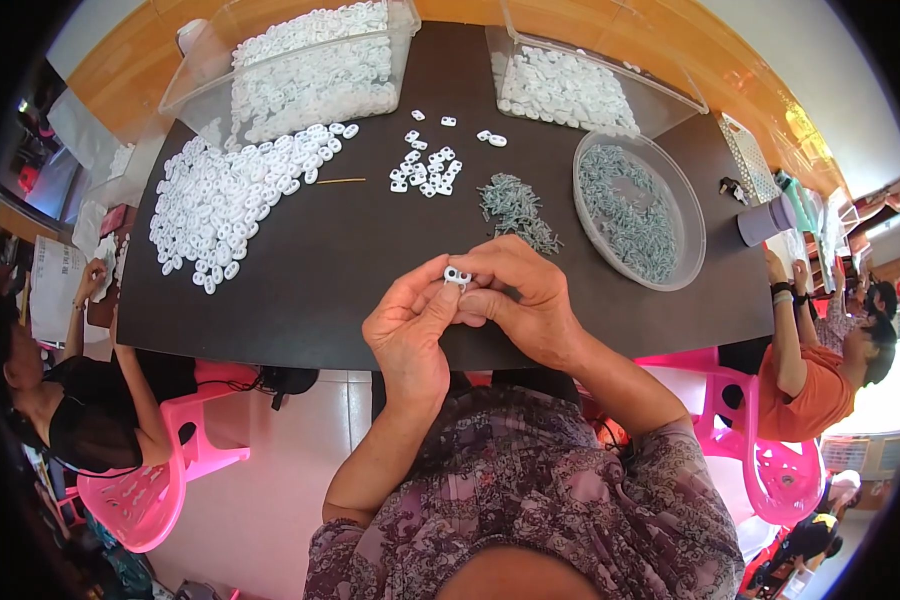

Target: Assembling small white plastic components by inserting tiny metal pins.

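Note:
Between the fingertips of both hands, close to the table's near edge, is a small white oval plastic piece (pixel 457 275) with two holes. My left hand (pixel 410 325) is closed, pinching it between thumb and fingers. From the other side my right hand (pixel 525 295) is also closed on it, index finger along its top and thumb just below. Something tiny and pale shows under the piece by the right thumb, too small to make out. Just beyond my right hand lies a heap of small grey screws (pixel 518 212). A loose group of white two-hole pieces (pixel 430 172) lies farther back.
A large pile of white oval pieces (pixel 215 200) covers the table's left. Two clear bins (pixel 407 60) (pixel 670 105) of white parts stand behind. At right are a round tub (pixel 692 215) of grey screws and a purple cup (pixel 767 222). People sit at both sides.

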`<state>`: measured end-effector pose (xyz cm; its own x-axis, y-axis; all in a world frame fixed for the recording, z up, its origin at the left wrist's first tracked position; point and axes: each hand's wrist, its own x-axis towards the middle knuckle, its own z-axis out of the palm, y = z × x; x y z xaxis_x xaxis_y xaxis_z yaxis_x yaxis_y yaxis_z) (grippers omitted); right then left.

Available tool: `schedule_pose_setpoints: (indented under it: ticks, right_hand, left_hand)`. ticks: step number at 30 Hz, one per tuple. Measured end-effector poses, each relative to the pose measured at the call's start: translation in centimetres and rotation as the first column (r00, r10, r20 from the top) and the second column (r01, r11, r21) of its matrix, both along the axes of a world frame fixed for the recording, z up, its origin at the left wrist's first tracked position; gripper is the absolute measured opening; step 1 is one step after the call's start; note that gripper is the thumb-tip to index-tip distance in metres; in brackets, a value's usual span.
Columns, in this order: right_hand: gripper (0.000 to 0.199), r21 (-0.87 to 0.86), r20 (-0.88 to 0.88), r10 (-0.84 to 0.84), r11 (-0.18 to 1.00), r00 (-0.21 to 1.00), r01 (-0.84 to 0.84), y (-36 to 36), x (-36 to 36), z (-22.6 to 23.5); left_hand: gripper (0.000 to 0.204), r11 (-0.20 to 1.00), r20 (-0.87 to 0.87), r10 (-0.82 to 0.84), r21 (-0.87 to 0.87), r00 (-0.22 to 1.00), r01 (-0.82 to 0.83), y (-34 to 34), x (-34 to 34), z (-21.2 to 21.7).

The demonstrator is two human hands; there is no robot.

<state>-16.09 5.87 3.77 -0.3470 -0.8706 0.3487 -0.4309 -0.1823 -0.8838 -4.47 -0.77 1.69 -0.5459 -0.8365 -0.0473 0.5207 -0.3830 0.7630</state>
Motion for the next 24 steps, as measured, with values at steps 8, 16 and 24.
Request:
schedule_pose_setpoints:
  ticks: [8, 16, 24]
  right_hand:
    - [0.033, -0.188, -0.423, -0.144, 0.980, 0.895, 0.069, -0.1, -0.6, -0.4]
    - [0.032, -0.250, -0.394, -0.177, 0.965, 0.902, 0.080, 0.1, -0.2, -0.6]
    - [0.029, -0.269, -0.286, -0.160, 0.960, 0.945, 0.081, -0.3, 0.1, 0.0]
  left_hand:
    - [0.019, 0.996, -0.010, 0.001, 0.094, 1.000, 0.000, 0.5, -0.1, 0.6]
    - [0.017, 0.982, 0.028, 0.074, -0.178, 0.997, -0.068, 0.4, 0.0, -0.2]
    - [0.017, 0.963, 0.037, 0.107, -0.252, 0.994, -0.095, 0.2, -0.1, 0.6]
